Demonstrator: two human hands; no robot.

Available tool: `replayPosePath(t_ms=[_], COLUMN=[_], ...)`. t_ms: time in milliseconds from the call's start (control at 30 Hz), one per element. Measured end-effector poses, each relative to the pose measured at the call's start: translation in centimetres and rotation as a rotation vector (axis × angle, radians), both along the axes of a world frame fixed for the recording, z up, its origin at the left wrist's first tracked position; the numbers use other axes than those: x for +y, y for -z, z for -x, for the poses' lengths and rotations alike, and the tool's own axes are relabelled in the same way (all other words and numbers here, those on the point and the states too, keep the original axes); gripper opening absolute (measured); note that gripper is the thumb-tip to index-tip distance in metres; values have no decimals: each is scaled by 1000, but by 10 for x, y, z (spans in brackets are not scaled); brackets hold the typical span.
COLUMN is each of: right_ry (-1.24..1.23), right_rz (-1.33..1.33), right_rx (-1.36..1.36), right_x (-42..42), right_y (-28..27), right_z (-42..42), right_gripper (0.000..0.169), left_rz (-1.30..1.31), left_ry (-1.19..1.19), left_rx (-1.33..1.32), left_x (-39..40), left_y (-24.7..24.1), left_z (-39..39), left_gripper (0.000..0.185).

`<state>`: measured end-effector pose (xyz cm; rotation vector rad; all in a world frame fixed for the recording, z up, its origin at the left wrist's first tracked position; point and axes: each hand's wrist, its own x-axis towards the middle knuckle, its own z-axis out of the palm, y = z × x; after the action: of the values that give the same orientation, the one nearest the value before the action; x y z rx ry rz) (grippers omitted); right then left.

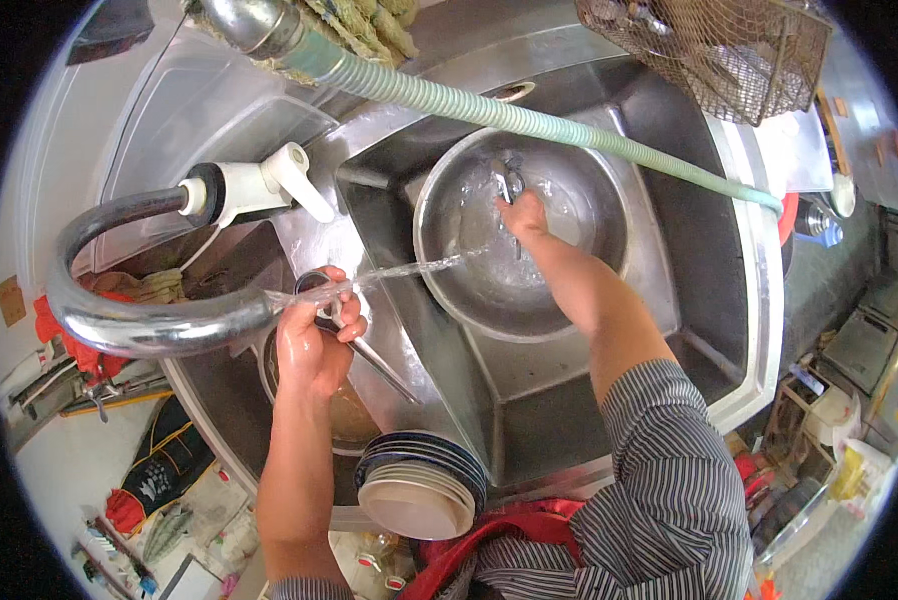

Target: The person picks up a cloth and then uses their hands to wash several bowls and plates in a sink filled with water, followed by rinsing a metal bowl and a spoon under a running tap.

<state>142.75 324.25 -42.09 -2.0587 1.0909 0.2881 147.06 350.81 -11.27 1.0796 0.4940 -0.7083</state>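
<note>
My left hand (317, 330) is closed around what looks like a pair of metal scissors (381, 367). A dark loop shows above the fingers, and the long shaft points down to the right. Water (411, 268) streams from the curved metal faucet (171, 326) past this hand into a round steel basin (426, 247). Over the basin, my right hand (525, 216) grips a shiny metal utensil (505, 180). Its far end has a looped shape, but fingers and glare hide its exact kind. Rippling water covers the basin's bottom.
A pale green ribbed hose (479, 109) crosses above the double steel sink (546, 405). Stacked bowls (419, 499) stand on the divider's near end. A white faucet lever (306, 184) is at left. A wire mesh basket (749, 67) sits at the upper right.
</note>
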Motion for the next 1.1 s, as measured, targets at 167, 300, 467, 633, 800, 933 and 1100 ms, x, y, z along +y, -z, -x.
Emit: replayPosePath(t_ms=[167, 300, 467, 633, 800, 933, 1100], right_ry=[139, -50, -223, -664, -321, -896, -573], right_rz=[-291, -39, -602, -148, -552, 445, -470], right_rx=[35, -86, -256, -552, -374, -713, -356], right_x=[-1, 18, 50, 69, 76, 73, 81], right_y=[64, 20, -147, -216, -278, -277, -305], right_z=[-16, 1, 29, 52, 54, 59, 64], right_gripper=[38, 51, 33, 24, 16, 21, 31], left_rz=[30, -48, -238, -252, -175, -198, -217], left_ry=[52, 27, 163, 245, 217, 308, 183], left_rx=[5, 37, -86, -236, -305, -323, -388], left_x=[-3, -5, -21, -43, -33, -37, -30], left_y=[1, 6, 27, 28, -2, -25, -4], left_z=[-5, -6, -12, -9, 7, 7, 1], left_gripper=[24, 19, 17, 21, 19, 16, 15])
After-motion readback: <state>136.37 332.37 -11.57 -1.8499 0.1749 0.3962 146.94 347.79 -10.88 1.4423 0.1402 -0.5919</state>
